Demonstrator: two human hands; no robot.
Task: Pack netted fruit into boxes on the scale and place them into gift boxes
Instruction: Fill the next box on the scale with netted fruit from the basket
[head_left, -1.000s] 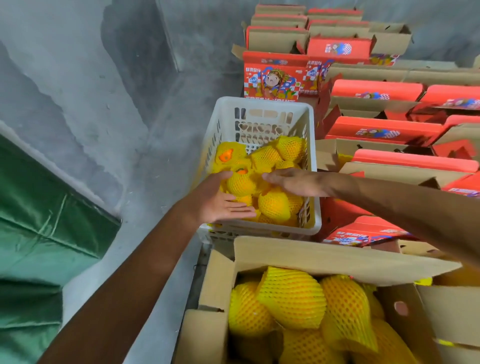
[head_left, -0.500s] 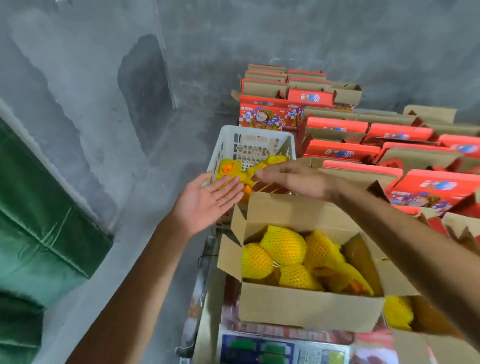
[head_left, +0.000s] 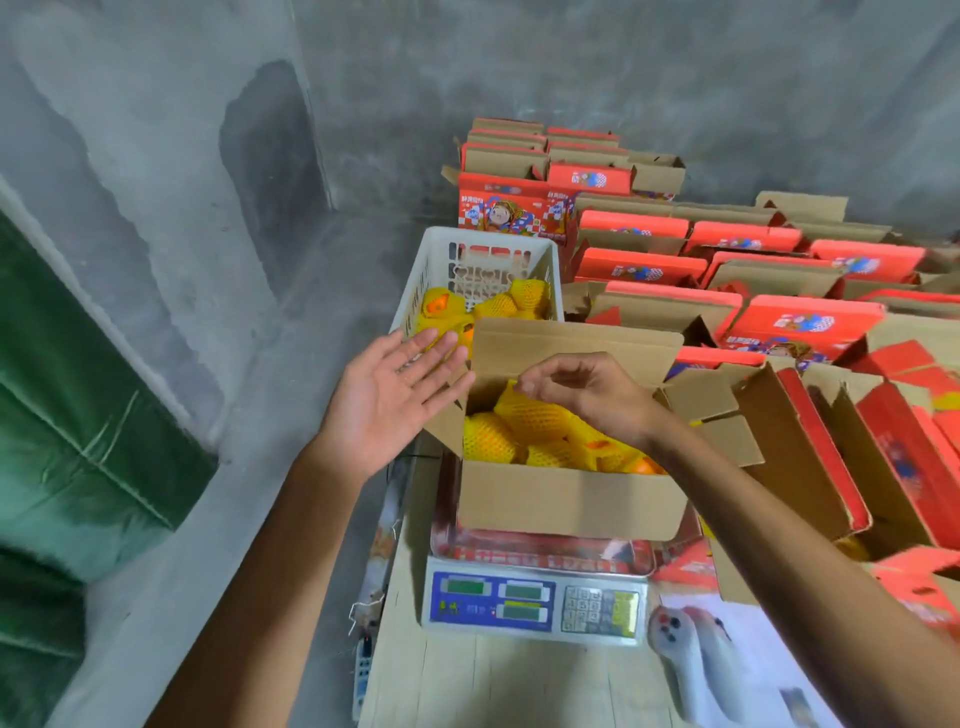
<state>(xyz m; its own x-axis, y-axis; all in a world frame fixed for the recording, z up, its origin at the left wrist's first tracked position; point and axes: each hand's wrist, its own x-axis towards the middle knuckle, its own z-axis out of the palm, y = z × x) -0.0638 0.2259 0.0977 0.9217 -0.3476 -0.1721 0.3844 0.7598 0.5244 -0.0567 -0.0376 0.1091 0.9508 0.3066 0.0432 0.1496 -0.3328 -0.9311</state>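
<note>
A cardboard box (head_left: 569, 499) filled with netted fruit (head_left: 524, 415) is set on the scale (head_left: 535, 597), at the near edge of the white crate (head_left: 488, 249). The left hand (head_left: 387, 400) is held flat and spread at the box's left flap, gripping nothing. The right hand (head_left: 592, 389) is loosely curled above the fruit; whether netting is pinched cannot be told. The load is judged heavy, the fruit soft and bruisable, so the box is best lifted from underneath at both ends. Red gift boxes (head_left: 800, 322) are lined up to the right.

Matt brown corrugated cardboard box (head_left: 571, 499) sits on the glossy metal-panned scale (head_left: 535, 597); behind it, a white perforated plastic crate (head_left: 441, 260) holds foam-netted fruit.
</note>
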